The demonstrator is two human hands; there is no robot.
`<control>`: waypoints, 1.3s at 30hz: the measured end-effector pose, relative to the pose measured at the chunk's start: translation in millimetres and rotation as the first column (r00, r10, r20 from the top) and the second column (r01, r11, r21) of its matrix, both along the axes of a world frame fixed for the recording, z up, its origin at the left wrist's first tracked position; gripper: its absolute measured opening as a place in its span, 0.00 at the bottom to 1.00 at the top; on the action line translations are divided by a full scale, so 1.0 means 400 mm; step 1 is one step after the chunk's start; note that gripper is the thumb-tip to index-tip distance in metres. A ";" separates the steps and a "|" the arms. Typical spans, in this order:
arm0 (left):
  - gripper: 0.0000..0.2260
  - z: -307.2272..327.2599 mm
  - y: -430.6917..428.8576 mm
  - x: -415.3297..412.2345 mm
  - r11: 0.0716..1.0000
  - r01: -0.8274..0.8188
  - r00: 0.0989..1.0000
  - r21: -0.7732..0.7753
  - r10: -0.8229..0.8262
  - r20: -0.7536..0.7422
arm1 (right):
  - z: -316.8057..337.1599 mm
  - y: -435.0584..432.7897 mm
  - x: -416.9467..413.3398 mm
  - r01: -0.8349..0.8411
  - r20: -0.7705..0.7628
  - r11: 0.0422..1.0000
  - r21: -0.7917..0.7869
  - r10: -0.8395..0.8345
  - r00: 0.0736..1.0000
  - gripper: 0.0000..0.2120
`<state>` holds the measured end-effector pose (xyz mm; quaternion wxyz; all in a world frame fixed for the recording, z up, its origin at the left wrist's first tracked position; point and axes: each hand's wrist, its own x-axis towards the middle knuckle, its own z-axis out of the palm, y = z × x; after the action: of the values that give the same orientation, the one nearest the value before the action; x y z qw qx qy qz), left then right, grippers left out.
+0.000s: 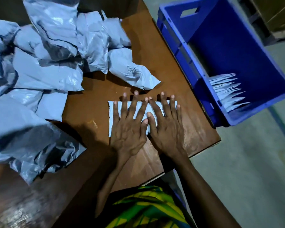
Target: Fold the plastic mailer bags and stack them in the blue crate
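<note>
Now both are down flat: left grip (127, 127) and right grip (164, 127) lie side by side with thumbs close together. The fingers are straight and spread wide, holding nothing, just pressing on the folded mailer bag (111, 116). That bag lies right under both palms on the brown desk (197, 129), a pale rectangle whose left edge peeks out past my left little finger. My longer fingertips reach over its far edge. Off to the right of the right grip, beside the desk, sits the blue crate (237, 46). In its nearer end, folded bags (229, 91) show their fanned edges. Left of the left grip and ahead of it, the heap of crumpled grey mailers (48, 63) sprawls over the desk, its closest corner just ahead of my fingertips. Green-and-yellow cloth (148, 209) shows below my wrists.
</note>
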<state>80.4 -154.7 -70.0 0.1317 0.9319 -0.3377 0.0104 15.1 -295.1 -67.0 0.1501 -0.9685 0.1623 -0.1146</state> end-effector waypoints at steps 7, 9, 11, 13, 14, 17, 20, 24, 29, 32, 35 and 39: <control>0.27 -0.014 -0.010 0.036 1.000 0.019 0.997 -0.012 -0.020 -0.075 | -0.011 -0.021 0.030 0.005 0.006 1.000 0.015 -0.005 1.000 0.25; 0.27 -0.014 -0.004 0.041 0.999 0.047 0.997 -0.006 -0.047 -0.064 | -0.015 -0.023 0.032 0.005 0.014 1.000 0.015 -0.005 1.000 0.24; 0.27 -0.011 0.007 0.038 0.998 0.063 0.997 -0.014 -0.063 -0.049 | -0.017 -0.025 0.025 -0.001 0.020 1.000 0.025 0.001 1.000 0.25; 0.28 -0.015 0.026 0.025 0.996 0.083 0.995 -0.026 -0.085 -0.046 | -0.016 -0.023 0.000 -0.017 0.026 1.000 0.020 0.016 1.000 0.25; 0.28 -0.019 0.036 0.019 0.996 0.090 0.995 -0.024 -0.091 -0.044 | -0.015 -0.021 -0.015 -0.024 0.027 1.000 0.014 0.023 0.999 0.25; 0.29 -0.023 0.061 0.010 0.997 0.076 0.997 -0.006 -0.077 -0.026 | -0.013 -0.013 -0.045 -0.017 0.005 1.000 0.020 0.017 1.000 0.26; 0.29 -0.018 0.058 0.009 0.998 0.061 0.997 0.004 -0.061 -0.044 | -0.010 -0.008 -0.044 0.002 0.002 1.000 0.017 -0.002 1.000 0.26; 0.31 -0.006 0.051 0.022 0.999 0.029 0.996 0.025 -0.027 -0.084 | -0.010 -0.007 -0.033 0.021 -0.032 0.999 0.045 -0.019 0.999 0.26; 0.41 0.022 0.061 0.052 0.998 0.054 0.975 0.024 -0.047 -0.219 | 0.025 -0.039 -0.036 -0.025 -0.116 0.971 0.238 0.054 0.992 0.32; 0.49 0.079 0.063 0.099 0.993 0.115 0.971 -0.025 -0.118 -0.210 | 0.086 -0.097 -0.024 -0.069 -0.182 0.906 0.419 0.158 0.971 0.49; 0.52 0.152 0.035 0.133 0.983 0.171 0.960 0.064 -0.152 -0.233 | 0.176 -0.122 0.011 -0.135 -0.279 0.940 0.313 0.227 0.933 0.52; 0.26 0.251 0.037 0.142 0.990 0.144 0.985 0.003 -0.143 -0.091 | 0.272 -0.131 0.036 -0.196 -0.063 0.894 0.404 0.241 0.968 0.25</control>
<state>137.2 -139.8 30.5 0.1429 0.9053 -0.3978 -0.0431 29.7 -347.5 41.7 0.3446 -0.9353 0.0803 -0.0077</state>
